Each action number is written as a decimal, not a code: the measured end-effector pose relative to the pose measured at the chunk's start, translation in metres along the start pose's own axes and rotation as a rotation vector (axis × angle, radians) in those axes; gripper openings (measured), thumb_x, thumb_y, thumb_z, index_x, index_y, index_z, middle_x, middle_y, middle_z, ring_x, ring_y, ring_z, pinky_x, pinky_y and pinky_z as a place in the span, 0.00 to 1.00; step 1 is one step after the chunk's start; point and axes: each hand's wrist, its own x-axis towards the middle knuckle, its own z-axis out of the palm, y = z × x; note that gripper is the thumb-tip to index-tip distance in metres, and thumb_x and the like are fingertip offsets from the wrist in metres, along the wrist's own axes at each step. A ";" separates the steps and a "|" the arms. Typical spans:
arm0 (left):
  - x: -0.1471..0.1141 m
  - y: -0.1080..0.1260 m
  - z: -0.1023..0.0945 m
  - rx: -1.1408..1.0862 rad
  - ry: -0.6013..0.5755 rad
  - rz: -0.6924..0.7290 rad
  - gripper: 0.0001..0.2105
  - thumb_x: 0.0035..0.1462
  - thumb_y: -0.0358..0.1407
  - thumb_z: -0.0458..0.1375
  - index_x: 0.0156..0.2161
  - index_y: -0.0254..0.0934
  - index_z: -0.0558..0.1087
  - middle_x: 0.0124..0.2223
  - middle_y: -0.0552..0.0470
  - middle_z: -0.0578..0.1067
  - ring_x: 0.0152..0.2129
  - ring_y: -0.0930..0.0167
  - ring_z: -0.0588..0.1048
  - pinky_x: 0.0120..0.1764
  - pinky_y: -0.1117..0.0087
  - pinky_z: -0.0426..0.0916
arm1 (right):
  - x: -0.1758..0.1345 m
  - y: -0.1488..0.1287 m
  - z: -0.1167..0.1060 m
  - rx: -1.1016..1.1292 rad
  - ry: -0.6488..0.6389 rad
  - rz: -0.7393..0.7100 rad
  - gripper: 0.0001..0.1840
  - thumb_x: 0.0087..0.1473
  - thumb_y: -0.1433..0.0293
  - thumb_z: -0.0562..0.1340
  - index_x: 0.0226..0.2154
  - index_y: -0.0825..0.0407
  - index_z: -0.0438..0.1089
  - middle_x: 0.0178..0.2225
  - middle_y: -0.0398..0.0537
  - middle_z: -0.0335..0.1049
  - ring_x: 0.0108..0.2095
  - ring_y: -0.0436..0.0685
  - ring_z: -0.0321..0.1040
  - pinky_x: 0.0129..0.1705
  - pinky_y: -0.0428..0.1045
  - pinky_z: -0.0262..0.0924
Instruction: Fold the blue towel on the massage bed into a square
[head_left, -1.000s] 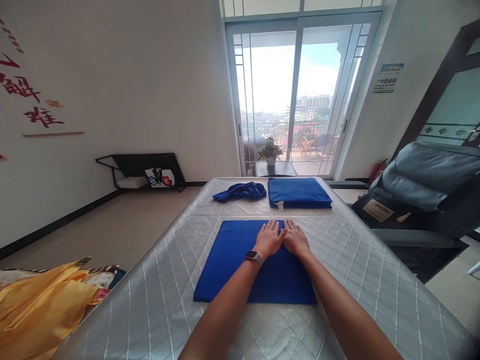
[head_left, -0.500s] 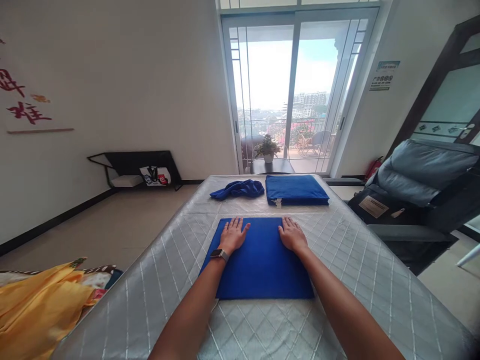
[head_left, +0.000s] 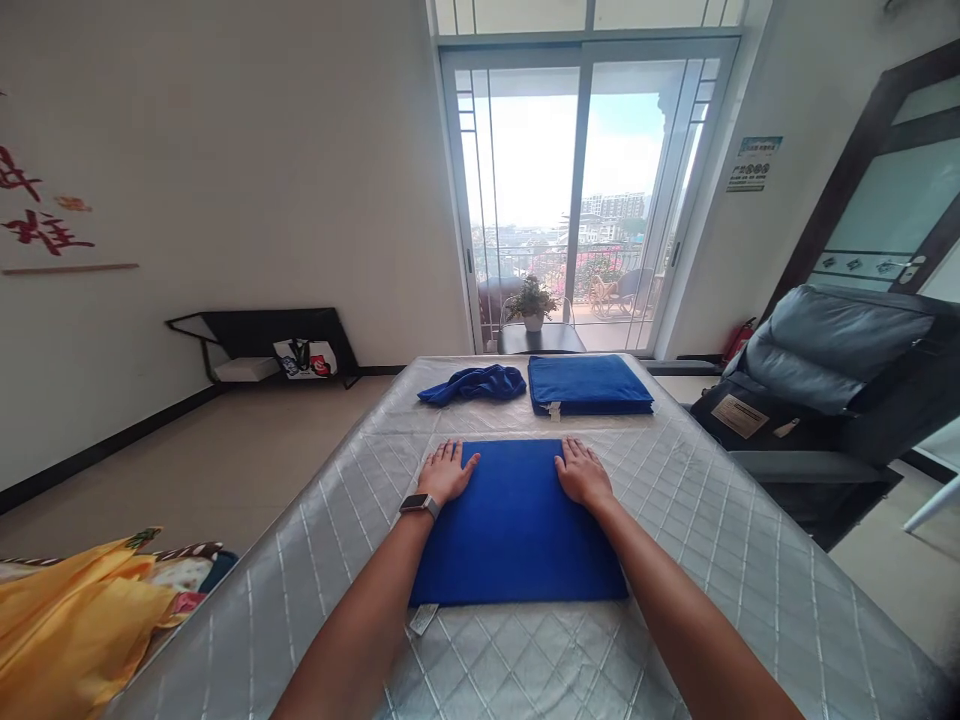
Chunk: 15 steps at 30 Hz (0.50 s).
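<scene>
On the mattress (head_left: 517, 660), my flat, open fingers (head_left: 574, 455) grip nothing; the cloth (head_left: 517, 520) beneath lies square-on, long axis unclear, left edge mostly hidden.

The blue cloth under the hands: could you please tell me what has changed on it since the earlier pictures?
The left hand moved left, away from the right hand, to the left side of the flat blue cloth. A white tag now shows at its near edge. The right hand stayed put, as did the crumpled cloth and folded stack beyond.
</scene>
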 end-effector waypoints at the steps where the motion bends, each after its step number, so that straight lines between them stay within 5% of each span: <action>1: 0.001 0.005 -0.005 0.008 -0.001 -0.012 0.39 0.67 0.57 0.34 0.69 0.27 0.55 0.71 0.34 0.55 0.68 0.54 0.53 0.66 0.49 0.49 | 0.000 0.000 0.000 0.001 0.000 0.001 0.35 0.68 0.60 0.42 0.70 0.62 0.47 0.72 0.53 0.42 0.71 0.58 0.37 0.70 0.55 0.33; 4: 0.004 0.041 -0.015 0.014 0.037 0.034 0.40 0.67 0.57 0.35 0.67 0.21 0.57 0.69 0.29 0.56 0.68 0.52 0.53 0.67 0.49 0.45 | 0.001 -0.002 0.000 0.003 0.004 0.005 0.35 0.67 0.60 0.42 0.70 0.62 0.46 0.72 0.53 0.41 0.71 0.58 0.37 0.70 0.55 0.32; 6: 0.003 0.080 -0.015 -0.003 0.054 0.153 0.40 0.67 0.57 0.33 0.68 0.25 0.56 0.71 0.35 0.55 0.69 0.58 0.52 0.68 0.56 0.45 | 0.000 -0.002 -0.001 0.006 -0.001 0.009 0.35 0.68 0.60 0.42 0.70 0.62 0.46 0.72 0.53 0.41 0.71 0.58 0.37 0.70 0.55 0.33; 11: -0.007 0.174 0.004 -0.154 0.083 0.475 0.34 0.70 0.52 0.30 0.69 0.34 0.56 0.70 0.42 0.60 0.68 0.65 0.56 0.67 0.60 0.51 | -0.005 0.002 -0.003 -0.037 -0.038 -0.035 0.34 0.66 0.65 0.45 0.71 0.58 0.44 0.73 0.51 0.38 0.72 0.56 0.34 0.70 0.54 0.33; 15: -0.011 0.186 0.018 -0.204 0.087 0.480 0.31 0.70 0.49 0.29 0.70 0.39 0.55 0.70 0.44 0.60 0.67 0.65 0.56 0.67 0.55 0.52 | -0.006 0.004 -0.003 -0.054 -0.044 -0.058 0.34 0.66 0.68 0.46 0.71 0.58 0.44 0.73 0.51 0.37 0.72 0.56 0.33 0.70 0.53 0.33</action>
